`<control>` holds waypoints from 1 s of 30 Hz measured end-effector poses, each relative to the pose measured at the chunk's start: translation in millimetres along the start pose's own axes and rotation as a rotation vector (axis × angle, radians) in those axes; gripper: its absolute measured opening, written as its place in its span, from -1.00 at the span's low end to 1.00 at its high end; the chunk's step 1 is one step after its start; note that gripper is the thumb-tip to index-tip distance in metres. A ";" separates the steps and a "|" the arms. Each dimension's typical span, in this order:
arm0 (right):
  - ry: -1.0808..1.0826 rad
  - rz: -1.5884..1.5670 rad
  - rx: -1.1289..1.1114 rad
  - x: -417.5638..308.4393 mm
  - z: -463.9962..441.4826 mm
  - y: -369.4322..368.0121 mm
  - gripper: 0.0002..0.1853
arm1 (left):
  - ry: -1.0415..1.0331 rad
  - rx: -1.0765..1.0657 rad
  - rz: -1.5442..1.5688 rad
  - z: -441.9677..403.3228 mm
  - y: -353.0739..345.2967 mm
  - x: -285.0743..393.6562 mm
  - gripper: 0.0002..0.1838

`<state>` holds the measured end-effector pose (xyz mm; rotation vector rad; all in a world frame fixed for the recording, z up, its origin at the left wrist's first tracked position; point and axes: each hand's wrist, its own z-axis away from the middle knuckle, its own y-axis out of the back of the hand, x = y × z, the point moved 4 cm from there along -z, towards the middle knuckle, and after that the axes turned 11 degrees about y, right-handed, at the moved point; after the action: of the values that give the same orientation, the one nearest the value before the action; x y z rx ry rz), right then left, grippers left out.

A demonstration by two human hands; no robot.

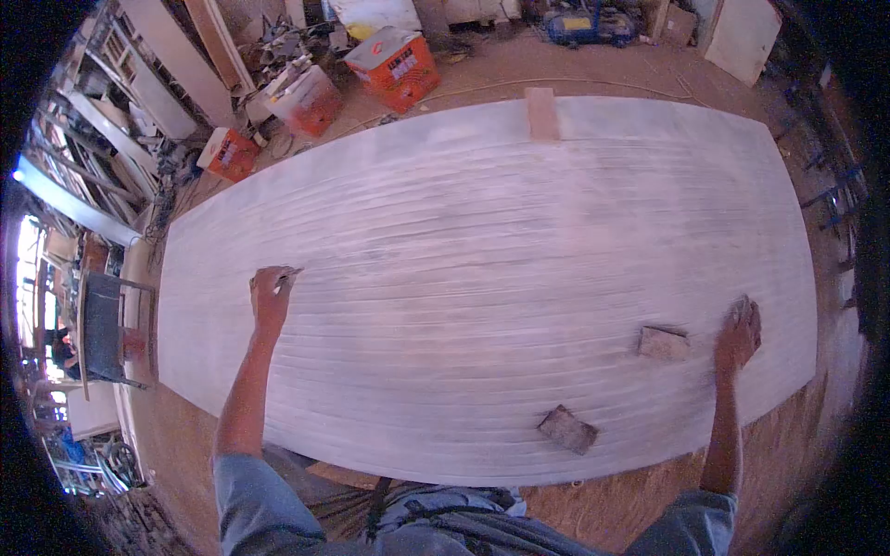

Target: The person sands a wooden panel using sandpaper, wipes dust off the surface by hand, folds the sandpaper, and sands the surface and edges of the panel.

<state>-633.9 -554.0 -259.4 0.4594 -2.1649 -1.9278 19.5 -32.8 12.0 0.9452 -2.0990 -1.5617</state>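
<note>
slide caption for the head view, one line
Left hand and right hand wide apart over a streaked white panel, two small rectangular blocks lying nearer the right.

Three orange boxes (pixel 413 82) are strewn across the floor (pixel 491 67), loads of boards (pixel 153 69) are propped at the left, some blue machine (pixel 589 26) is parked further back, and a cardboard box (pixel 680 25) is tucked near a pale panel (pixel 744 42).

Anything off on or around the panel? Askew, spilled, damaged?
Only minor: the near block lies askew to the far block on the white panel, and a brown strip crosses the panel's far edge. No obvious spill; fine surface damage can't be judged.
</note>
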 end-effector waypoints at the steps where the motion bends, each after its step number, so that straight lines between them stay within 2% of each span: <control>1: 0.030 0.014 0.024 6.3 -8.5 -6.4 -0.49 | 0.138 0.078 0.110 13.8 21.4 25.4 -0.62; 2: 0.063 0.027 0.055 14.2 -20.0 -12.2 -0.51 | 0.276 0.166 0.220 27.9 38.8 53.6 -0.74; 3: 0.108 0.268 0.181 111.0 -65.9 90.4 -0.51 | 0.543 0.067 0.686 71.9 -57.0 133.3 -0.77; 4: 0.138 0.255 0.252 116.3 -69.8 87.8 -0.51 | 0.724 -0.006 0.904 86.9 -47.7 154.5 -0.81; 5: 0.165 0.241 0.317 119.5 -69.4 85.7 -0.51 | 0.791 -0.029 1.294 100.8 -30.5 186.3 -0.83; 6: 0.212 0.297 0.302 130.9 -63.6 115.0 -0.51 | 0.832 -0.049 1.092 131.2 -45.0 199.6 -0.85; 8: 0.186 0.249 0.304 124.0 -60.7 105.1 -0.61 | 0.845 -0.081 1.405 158.3 -46.7 224.3 -0.84; 9: 0.218 0.254 0.321 135.3 -63.6 99.1 -0.61 | 0.914 -0.171 1.525 162.9 -34.9 240.6 -0.82; 10: 0.246 0.115 0.429 147.9 -67.9 88.5 -0.58 | 0.899 -0.204 1.681 168.9 -39.1 249.0 -0.82; 11: 0.288 -0.023 0.536 160.0 -71.9 78.2 -0.54 | 0.905 -0.180 1.690 170.8 -36.7 254.4 -0.82; 13: 0.357 -0.324 0.587 45.3 -35.2 137.7 -0.55 | 0.969 -0.250 2.075 170.8 -29.3 262.5 -0.84; 14: 0.394 -0.472 0.611 -19.7 -15.7 174.4 -0.55 | 0.968 -0.248 2.056 169.4 -28.3 273.1 -0.84; 15: 0.434 -0.582 0.462 -39.9 2.1 150.0 -0.55 | 0.987 -0.274 2.179 172.7 -28.0 274.6 -0.85; 18: 0.635 -1.124 -0.222 -225.9 113.8 170.8 -0.50 | 1.012 -0.367 2.362 177.6 -21.1 286.4 -0.87; 19: 0.754 -1.172 -0.382 -274.2 147.7 174.0 -0.48 | 1.044 -0.397 2.439 186.2 -20.5 289.0 -0.88; 20: 0.496 -1.601 -0.544 -305.2 165.0 182.9 -0.51 | 0.942 -0.392 2.446 185.1 -26.1 303.6 -0.86; 21: 0.435 -1.676 -0.573 -337.9 178.6 177.2 -0.51 | 0.952 -0.395 2.461 187.7 -24.4 301.3 -0.86; 24: 0.344 -1.836 -0.582 -371.5 204.4 177.3 -0.51 | 1.023 -0.419 2.498 198.1 -20.8 308.5 -0.86; 25: 0.291 -1.898 -0.566 -375.7 209.5 179.9 -0.51 | 1.040 -0.348 2.470 201.3 -27.2 307.8 -0.85; 26: 0.393 -1.880 -0.478 -377.7 213.3 179.0 -0.51 | 1.053 -0.284 2.443 203.0 -33.4 307.9 -0.84; 30: 0.323 -1.681 -0.411 -382.2 221.6 188.6 -0.61 | 1.003 -0.357 2.351 216.0 -44.8 302.8 -0.84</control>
<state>-374.6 -191.4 -80.3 2.7631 -0.8557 -2.3328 -320.1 -99.1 -131.9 -0.7886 -0.7526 0.0631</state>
